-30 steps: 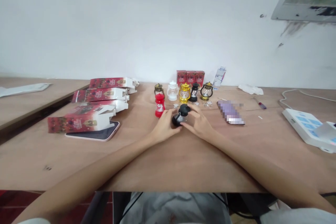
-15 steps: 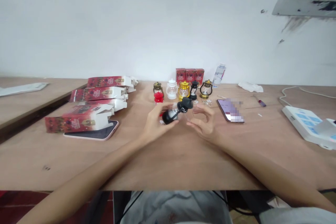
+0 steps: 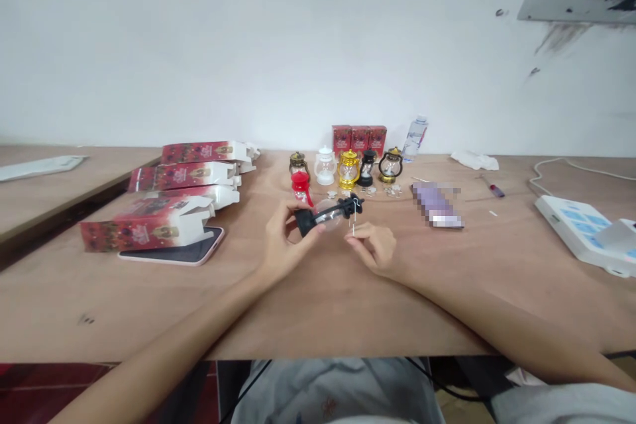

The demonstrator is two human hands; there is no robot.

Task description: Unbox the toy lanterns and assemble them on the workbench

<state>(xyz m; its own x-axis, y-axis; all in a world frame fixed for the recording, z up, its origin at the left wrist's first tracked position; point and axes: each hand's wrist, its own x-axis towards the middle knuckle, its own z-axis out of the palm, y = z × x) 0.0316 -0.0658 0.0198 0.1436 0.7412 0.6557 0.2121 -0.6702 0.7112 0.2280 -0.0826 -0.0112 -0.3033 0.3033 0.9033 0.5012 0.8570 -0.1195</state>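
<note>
A small black lantern (image 3: 332, 213) lies tilted in the air, its cap end pointing right. My left hand (image 3: 282, 244) is closed around its base. At the cap, the fingers of my right hand (image 3: 376, 245) pinch a thin, light-coloured wire hook (image 3: 354, 209). The hook's upper end meets the lantern's top; whether it is attached I cannot tell. Just behind the held lantern stands a red lantern (image 3: 300, 185). Farther back are a white lantern (image 3: 325, 165), a gold lantern (image 3: 348, 171) and several dark ones. Small clear pieces (image 3: 393, 191) lie in front of them.
Opened red-and-white boxes (image 3: 149, 222) lie at the left, one over a phone (image 3: 199, 246). Small red boxes (image 3: 360, 139) and a bottle (image 3: 415, 138) stand by the wall. On the right are another phone (image 3: 437, 202), a screwdriver (image 3: 495, 191) and a power strip (image 3: 576, 225).
The held lantern has turned flatter, its cap pointing more to the right. My right hand has closed and come lower, and the wire hook now shows upright between it and the cap.
</note>
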